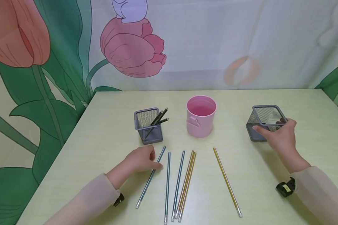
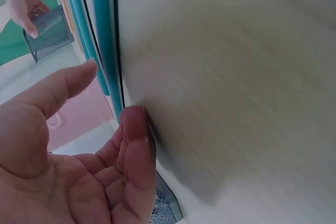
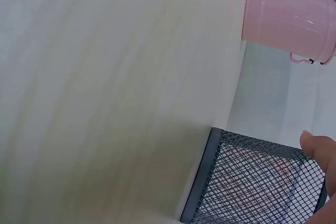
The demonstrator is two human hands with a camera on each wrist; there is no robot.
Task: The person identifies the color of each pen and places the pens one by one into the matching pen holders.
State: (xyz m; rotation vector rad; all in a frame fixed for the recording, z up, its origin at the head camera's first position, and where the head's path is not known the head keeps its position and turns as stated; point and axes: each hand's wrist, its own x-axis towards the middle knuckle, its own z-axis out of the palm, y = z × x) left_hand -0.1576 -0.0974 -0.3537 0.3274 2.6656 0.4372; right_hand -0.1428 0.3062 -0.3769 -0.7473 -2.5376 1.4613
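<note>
My left hand [image 1: 140,158] is over the leftmost blue pencil [image 1: 146,187], its thumb and fingers apart on either side. The left wrist view shows the gap between thumb [image 2: 79,80] and fingers, with teal pencils [image 2: 106,30] just beyond. At the right, my right hand [image 1: 283,139] grips a dark mesh pen holder [image 1: 253,125] by its near side and rim, thumb in front. This holder stands upright, and its mesh wall [image 3: 252,182] fills the lower part of the right wrist view.
Two more blue pencils [image 1: 167,184] and a pair of yellow pencils [image 1: 189,184] lie mid-table. Another yellow pencil [image 1: 226,179] lies apart to their right. Behind are a pink bucket [image 1: 200,126] and a second mesh holder [image 1: 153,136] with several black pencils [image 1: 157,118].
</note>
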